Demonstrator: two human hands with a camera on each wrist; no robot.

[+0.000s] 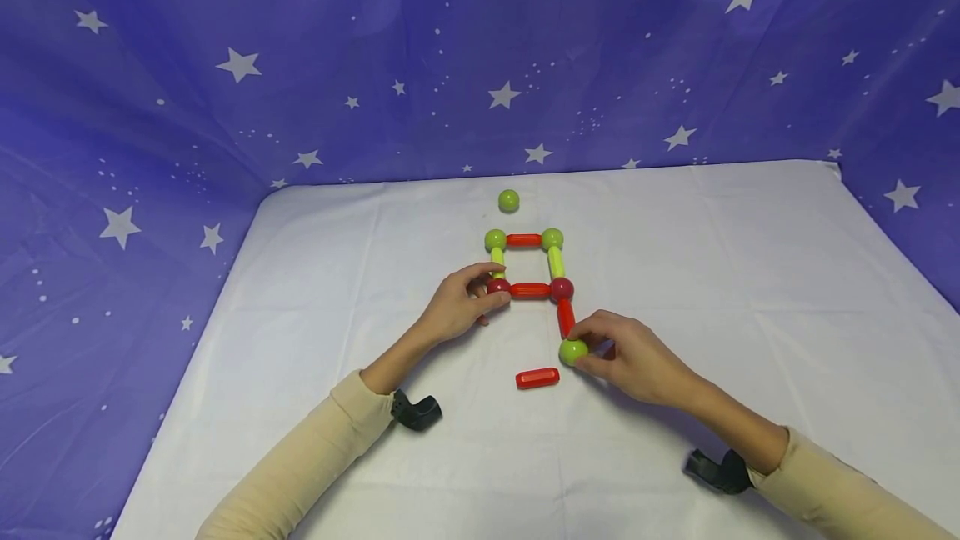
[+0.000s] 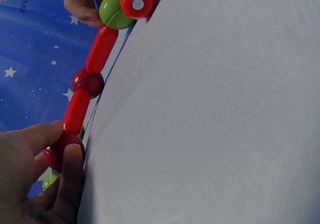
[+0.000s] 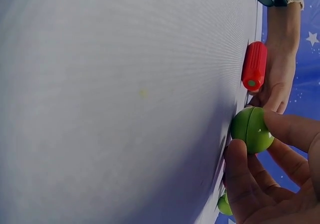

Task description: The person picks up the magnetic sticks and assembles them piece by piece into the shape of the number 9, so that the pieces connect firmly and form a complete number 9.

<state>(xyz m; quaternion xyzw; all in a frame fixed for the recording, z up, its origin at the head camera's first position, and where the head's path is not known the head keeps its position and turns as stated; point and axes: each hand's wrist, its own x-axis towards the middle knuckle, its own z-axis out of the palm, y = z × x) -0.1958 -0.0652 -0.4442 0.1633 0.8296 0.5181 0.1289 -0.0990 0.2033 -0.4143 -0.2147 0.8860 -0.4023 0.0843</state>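
My left hand [image 1: 452,307] grips the dark red ball [image 1: 497,285] at the near left corner of a square of magnetic rods and balls. A red rod [image 1: 530,291] joins that ball to a second dark red ball [image 1: 562,288]. From the latter, another red rod [image 1: 566,318] runs toward me to a green ball [image 1: 572,352]. My right hand [image 1: 637,358] pinches this green ball between thumb and fingers, also seen in the right wrist view. Two yellow-green rods lead back to two green balls, which a red rod [image 1: 523,240] links.
A loose red rod [image 1: 537,378] lies on the white cloth [image 1: 465,473], left of the right hand. Behind the square sits a single green ball [image 1: 508,200]. A purple curtain with stars [image 1: 450,48] hangs behind the table. Dark devices [image 1: 417,412] sit at both wrists.
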